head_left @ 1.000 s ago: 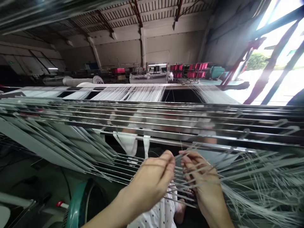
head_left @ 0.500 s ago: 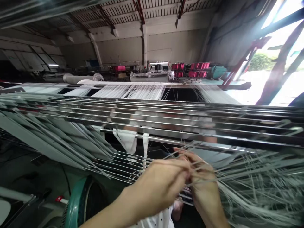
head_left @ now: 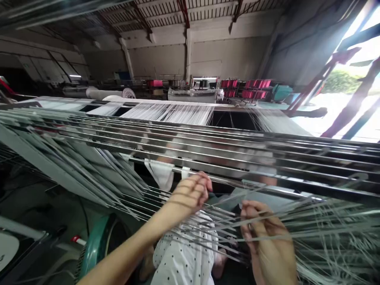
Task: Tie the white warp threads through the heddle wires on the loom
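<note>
Under steel loom rails [head_left: 225, 152], both hands seemingly pinch threads [head_left: 311, 221].

Running off the right edge: loose thread bundle [head_left: 341, 233]. Hiding behind crossing threads: right hand [head_left: 268, 241], grip unreadable. Blurring along the left: slanted metal strips [head_left: 59, 166]. Cropping at the bottom edge: left forearm.

white threads [head_left: 175, 113], red spools [head_left: 252, 89], polka-dotted white garment [head_left: 184, 261]

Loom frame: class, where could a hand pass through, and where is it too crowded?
The dark gap below the steel rods, between the left hand and right hand, looks passable. The slanted strips at left and loose threads at right are crowded.
</note>
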The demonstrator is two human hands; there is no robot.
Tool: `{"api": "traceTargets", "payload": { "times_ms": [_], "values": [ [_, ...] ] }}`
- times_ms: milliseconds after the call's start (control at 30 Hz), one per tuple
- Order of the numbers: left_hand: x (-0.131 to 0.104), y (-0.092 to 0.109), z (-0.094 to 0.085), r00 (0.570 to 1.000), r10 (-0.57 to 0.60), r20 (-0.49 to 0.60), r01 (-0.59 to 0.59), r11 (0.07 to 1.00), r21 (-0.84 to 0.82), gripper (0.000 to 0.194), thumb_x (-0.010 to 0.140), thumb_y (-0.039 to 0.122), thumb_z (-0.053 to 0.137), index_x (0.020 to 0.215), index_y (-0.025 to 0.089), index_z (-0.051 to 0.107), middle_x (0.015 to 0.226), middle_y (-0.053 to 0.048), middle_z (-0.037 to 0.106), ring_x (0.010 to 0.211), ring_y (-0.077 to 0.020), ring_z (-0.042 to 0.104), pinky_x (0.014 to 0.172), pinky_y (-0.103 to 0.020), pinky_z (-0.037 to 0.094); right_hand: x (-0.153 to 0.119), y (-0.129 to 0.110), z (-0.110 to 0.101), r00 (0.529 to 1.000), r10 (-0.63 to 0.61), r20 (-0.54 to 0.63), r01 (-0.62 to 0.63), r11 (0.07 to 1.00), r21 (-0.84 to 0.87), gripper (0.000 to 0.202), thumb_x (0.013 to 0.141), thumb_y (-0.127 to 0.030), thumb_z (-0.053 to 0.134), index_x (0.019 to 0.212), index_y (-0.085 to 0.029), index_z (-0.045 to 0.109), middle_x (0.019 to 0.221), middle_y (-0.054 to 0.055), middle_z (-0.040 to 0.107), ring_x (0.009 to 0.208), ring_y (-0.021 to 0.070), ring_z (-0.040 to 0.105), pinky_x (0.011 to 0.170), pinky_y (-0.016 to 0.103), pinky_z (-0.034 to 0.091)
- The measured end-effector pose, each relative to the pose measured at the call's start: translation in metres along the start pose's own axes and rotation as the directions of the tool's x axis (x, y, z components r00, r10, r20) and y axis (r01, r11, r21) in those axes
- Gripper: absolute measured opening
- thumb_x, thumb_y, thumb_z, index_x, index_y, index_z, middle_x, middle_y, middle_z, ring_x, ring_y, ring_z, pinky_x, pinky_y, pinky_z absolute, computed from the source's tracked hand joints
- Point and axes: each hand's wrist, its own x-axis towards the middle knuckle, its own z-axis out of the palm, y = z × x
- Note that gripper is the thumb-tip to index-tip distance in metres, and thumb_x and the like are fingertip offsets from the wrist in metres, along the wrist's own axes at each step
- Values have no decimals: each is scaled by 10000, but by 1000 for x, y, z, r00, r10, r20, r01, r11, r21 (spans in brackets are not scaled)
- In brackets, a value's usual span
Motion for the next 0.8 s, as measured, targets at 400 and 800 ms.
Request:
{"api": "traceTargets", "payload": {
  "times_ms": [400, 800],
  "values": [
    [-21, -27, -14, 991, 129, 31, -129, 889, 439, 347, 960, 392, 524, 1265, 261, 625, 1131, -58, 725, 1002, -253, 676, 905, -372, 528, -10, 0, -10, 1000, 11, -25, -10, 999, 31, 228, 749, -359, 842, 919, -237, 748, 894, 17, 653, 442, 18, 417, 399, 153, 365],
    [-11, -11, -3, 947, 317, -41, -296, 918, 265, 177, 930, 194, 532, 969, 200, 705, 1075, -71, 701, 837, -163, 649, 729, -269, 537, -14, 2, -11, 995, -85, -54, 86, 996, 16, 156, 783, -350, 813, 832, -225, 733, 896, 30, 687, 434, 38, 442, 396, 182, 357]
  ]
}}
